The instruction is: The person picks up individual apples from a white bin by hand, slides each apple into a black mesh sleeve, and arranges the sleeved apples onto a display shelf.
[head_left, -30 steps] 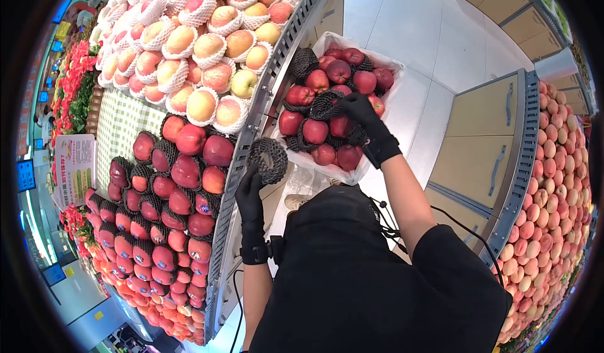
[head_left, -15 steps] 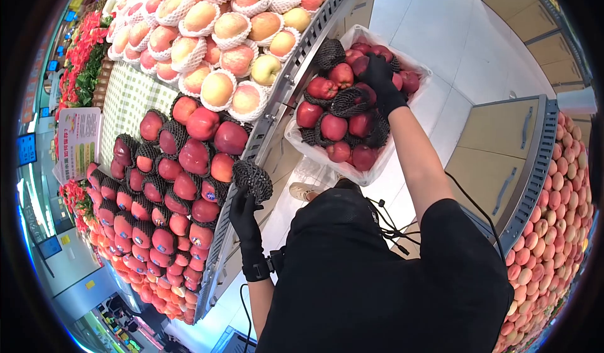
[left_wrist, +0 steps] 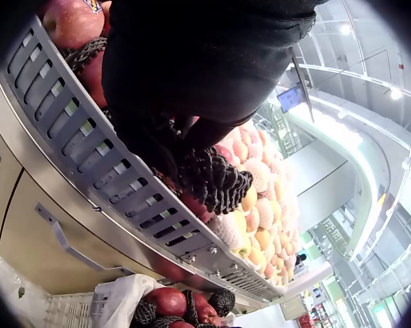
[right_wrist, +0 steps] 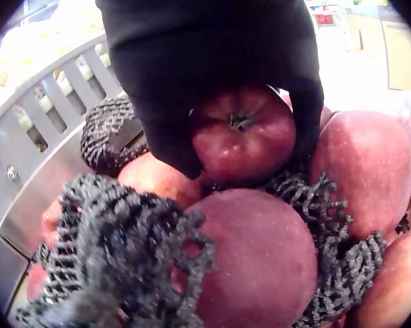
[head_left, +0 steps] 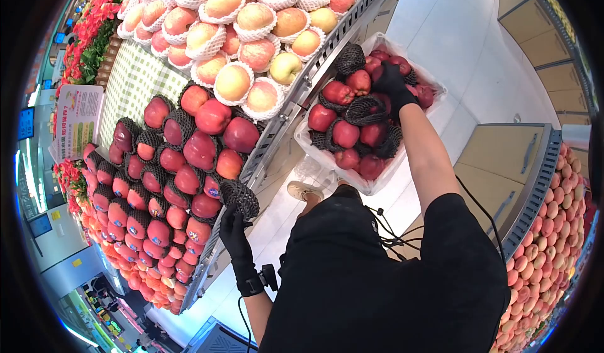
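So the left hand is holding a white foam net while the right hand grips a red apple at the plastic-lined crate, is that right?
Not quite: the foam net is black, not white, as the head view shows. The rest stands: the left hand holds it while the right hand grips a red apple at the plastic-lined crate.

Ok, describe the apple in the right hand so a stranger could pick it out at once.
Start at the fruit display's grey slotted rail, then find the white-lined crate beside it, where the black-gloved right hand reaches in. In the right wrist view, a red apple sits between its fingers and thumb, stem hollow showing; unlike its neighbours, it is gripped.
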